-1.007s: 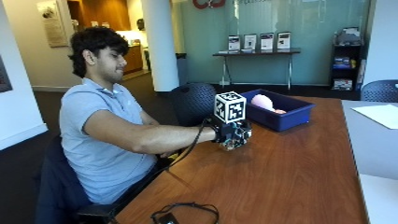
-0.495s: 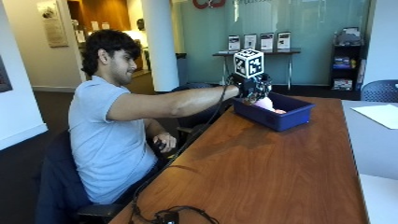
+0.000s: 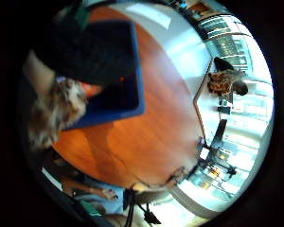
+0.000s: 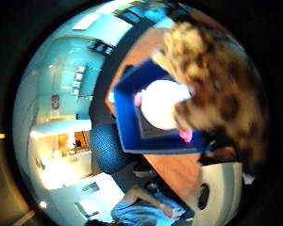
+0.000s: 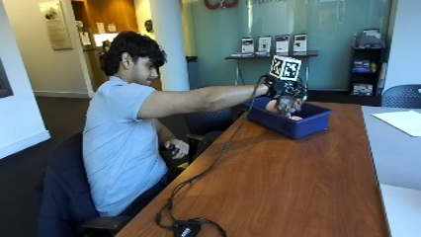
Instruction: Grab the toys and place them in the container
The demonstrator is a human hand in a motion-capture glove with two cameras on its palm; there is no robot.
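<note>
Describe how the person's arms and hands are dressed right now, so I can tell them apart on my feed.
The right hand wears a black glove with black straps; its arm is bare up to the short sleeve of a light blue polo shirt. The other hand, low beside the wooden table, is bare, with no glove or wristband visible.

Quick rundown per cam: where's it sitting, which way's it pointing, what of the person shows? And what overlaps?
Outside view: beside the wooden table, facing the seated person; gloved right hand holds a furry spotted toy over the blue container.
Thumb side palm view: on the palm, looking down at the container, a pale pink toy inside it, the furry toy close up, the person's torso beyond.
Little finger side palm view: looks across the table; container, furry toy.
Shared: container and furry toy.
</note>
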